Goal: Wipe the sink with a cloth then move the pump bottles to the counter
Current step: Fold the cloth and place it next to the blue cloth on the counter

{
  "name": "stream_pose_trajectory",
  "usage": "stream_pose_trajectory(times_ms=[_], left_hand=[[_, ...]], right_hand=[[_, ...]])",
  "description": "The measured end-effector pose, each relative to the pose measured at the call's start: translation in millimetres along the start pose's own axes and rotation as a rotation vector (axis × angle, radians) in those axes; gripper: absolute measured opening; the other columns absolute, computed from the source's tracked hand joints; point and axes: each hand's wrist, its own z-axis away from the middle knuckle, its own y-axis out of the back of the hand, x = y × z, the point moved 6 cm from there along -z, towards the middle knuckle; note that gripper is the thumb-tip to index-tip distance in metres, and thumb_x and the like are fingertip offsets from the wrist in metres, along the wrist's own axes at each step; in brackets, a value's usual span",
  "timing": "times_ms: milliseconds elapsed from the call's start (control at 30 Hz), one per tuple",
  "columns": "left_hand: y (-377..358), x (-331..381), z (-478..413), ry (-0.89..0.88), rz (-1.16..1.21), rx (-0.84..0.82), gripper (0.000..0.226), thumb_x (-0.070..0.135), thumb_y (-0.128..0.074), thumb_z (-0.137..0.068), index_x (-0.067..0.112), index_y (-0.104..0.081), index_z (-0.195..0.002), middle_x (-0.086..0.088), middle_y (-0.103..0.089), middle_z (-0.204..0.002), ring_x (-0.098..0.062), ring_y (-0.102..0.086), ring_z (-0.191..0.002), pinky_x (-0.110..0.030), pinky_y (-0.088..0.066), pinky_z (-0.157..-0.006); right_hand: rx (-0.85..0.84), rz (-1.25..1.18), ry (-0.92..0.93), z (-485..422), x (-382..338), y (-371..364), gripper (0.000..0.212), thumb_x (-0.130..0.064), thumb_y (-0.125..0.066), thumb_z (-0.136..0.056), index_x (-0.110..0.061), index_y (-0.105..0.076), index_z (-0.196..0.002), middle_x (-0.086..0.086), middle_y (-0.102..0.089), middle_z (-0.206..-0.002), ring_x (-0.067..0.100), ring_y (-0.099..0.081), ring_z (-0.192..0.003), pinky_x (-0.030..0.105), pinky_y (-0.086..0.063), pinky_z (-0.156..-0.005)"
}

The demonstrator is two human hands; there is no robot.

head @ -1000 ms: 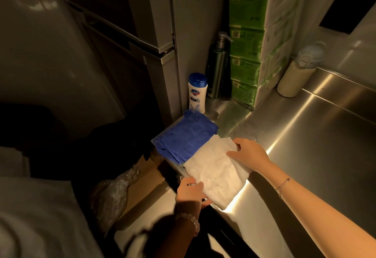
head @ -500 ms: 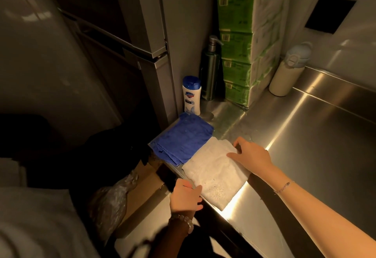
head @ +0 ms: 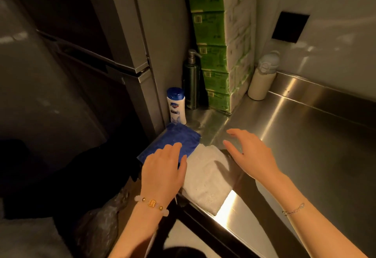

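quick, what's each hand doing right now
Left hand: open, fingers over the blue cloth.
Right hand: open, holding nothing.

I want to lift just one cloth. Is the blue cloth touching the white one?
Touching. The head view shows the edge of the white cloth lying right against the blue cloth, with no strip of counter visible between them.

No legible words anywhere. On the white bottle [head: 176,108] with the blue cap — a blue shield-shaped emblem and a dark strip beneath, lettering too blurred to read. On the stacked green packs [head: 209,27] — pale barcode-like tags and fine print, too small to make out.
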Motion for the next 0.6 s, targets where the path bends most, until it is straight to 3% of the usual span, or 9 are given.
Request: stream_pose_trajectory(times_ms=[100, 200, 600], left_hand=[[9.5, 9.3, -8.6, -0.158, -0.062, 0.134, 0.032, 0.033, -0.062, -0.083, 0.013, -0.064, -0.108, 0.0, -0.067, -0.082, -0.02, -0.061, -0.066, -0.034, -0.049, -0.058], [21.6, 21.0, -14.7, -0.259, -0.076, 0.206, 0.037, 0.037, -0.046, -0.088, 0.013, -0.063, -0.11, -0.002, -0.067, -0.089, -0.022, -0.062, -0.075, -0.036, -0.049, -0.069], [29.2, 52.9, -31.1, -0.437, 0.02, 0.168, 0.045, 0.041, -0.039, -0.087, 0.013, -0.063, -0.111, -0.003, -0.067, -0.098, -0.024, -0.063, -0.088, -0.043, -0.048, -0.083]], right_hand=[[0.083, 0.04, 0.016, 11.6, -9.4, 21.3, 0.047, -0.054, -0.035, -0.09, -0.03, -0.045, -0.129, -0.009, -0.053, -0.128, 0.014, -0.046, -0.119, 0.03, -0.039, -0.087], [0.191, 0.071, 0.036, 22.2, -14.2, 38.8, 0.054, -0.058, -0.028, -0.086, -0.028, -0.05, -0.125, -0.007, -0.056, -0.125, 0.016, -0.05, -0.115, 0.031, -0.042, -0.087], [0.373, 0.214, -0.071, 57.0, -11.3, 68.6, 0.048, -0.052, -0.038, -0.087, -0.024, -0.054, -0.123, -0.002, -0.062, -0.119, 0.02, -0.059, -0.109, 0.036, -0.05, -0.083]])
